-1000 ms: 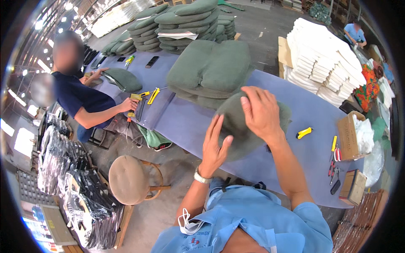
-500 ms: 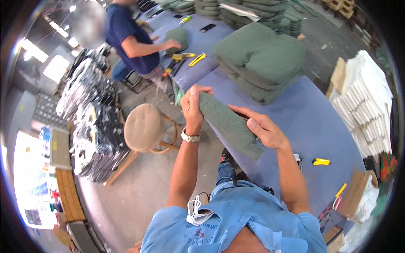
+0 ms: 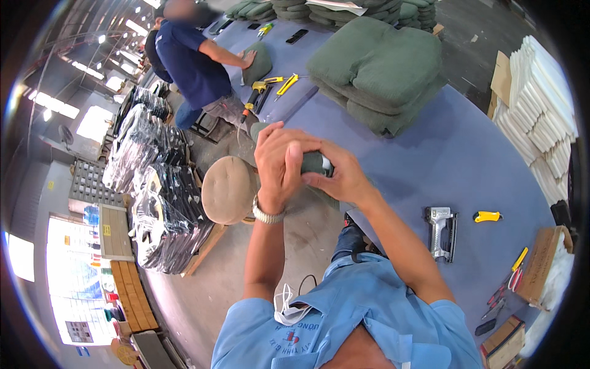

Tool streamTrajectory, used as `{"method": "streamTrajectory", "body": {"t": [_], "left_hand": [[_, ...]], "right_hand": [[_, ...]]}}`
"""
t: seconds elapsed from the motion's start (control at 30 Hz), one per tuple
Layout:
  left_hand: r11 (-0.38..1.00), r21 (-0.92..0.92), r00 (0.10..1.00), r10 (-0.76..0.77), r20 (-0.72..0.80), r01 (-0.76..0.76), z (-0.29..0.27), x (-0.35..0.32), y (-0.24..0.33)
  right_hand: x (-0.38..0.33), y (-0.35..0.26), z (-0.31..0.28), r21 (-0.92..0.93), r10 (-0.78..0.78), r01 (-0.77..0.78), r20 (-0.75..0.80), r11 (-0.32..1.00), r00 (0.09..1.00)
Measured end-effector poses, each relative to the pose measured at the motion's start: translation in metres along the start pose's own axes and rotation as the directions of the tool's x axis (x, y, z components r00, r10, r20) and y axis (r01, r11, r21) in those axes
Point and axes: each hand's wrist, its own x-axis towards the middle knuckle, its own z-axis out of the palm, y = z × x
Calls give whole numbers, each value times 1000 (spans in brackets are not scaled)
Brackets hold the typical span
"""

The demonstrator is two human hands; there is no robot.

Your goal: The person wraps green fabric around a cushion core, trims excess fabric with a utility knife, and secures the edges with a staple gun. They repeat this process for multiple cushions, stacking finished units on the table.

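So, clock face centred on the pair of hands, biggest stuff first. The wide blue-grey table (image 3: 412, 178) filled most of the 1 to 5 o'clock side. Over between 8 and 9 there was a big pile of dark pieces wrapped in clear plastic (image 3: 169, 224), and a tall stack of flat white sheets (image 3: 541, 111) stood out between 2 and 3. A co-worker in a navy T-shirt (image 3: 190, 64) was around 10:30, one hand flat on a green cushion. The stack of plump dark green fabric cushions (image 3: 378, 77) sat on the table at about 1 o'clock, and a round beige padded stool (image 3: 227, 190) was at 8.

Dead centre was the dark green fabric cushion in hand (image 3: 312, 163), held up off the table near its edge and mostly hidden by the hands, with a small white patch showing at its end. The right hand (image 3: 344, 175) had its thumb and fingers curled tight round that end. The left hand (image 3: 276, 163) gripped it too, fingers wrapped over the top, though I couldn't make out every fingertip.

Smaller bits: a silver metal staple gun (image 3: 439, 232) at 4 o'clock, then a yellow plastic-handled cutter (image 3: 487, 216) around 3:30.
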Motion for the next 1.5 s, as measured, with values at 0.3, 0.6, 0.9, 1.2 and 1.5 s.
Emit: {"method": "streamTrajectory", "body": {"t": [0.3, 0.6, 0.9, 1.2, 1.5], "left_hand": [[977, -188, 969, -142, -201, 105, -5, -12, -66], [712, -521, 848, -529, 42, 470, 100, -167, -59], [292, -760, 568, -815, 120, 580, 94, -57, 13], [136, -544, 326, -906, 270, 828, 189, -114, -96], [0, -543, 158, -957, 244, 840, 165, -117, -57]], "right_hand": [[-12, 5, 2, -66, 9, -10, -23, 998, 1000], [0, 26, 14, -303, -237, 155, -254, 940, 938], [38, 4, -20, -494, -143, -104, -436, 863, 888], [-39, 192, -6, -572, 238, -507, -481, 645, 844], [-32, 183, 0, -298, 456, -559, -351, 774, 818]]}}
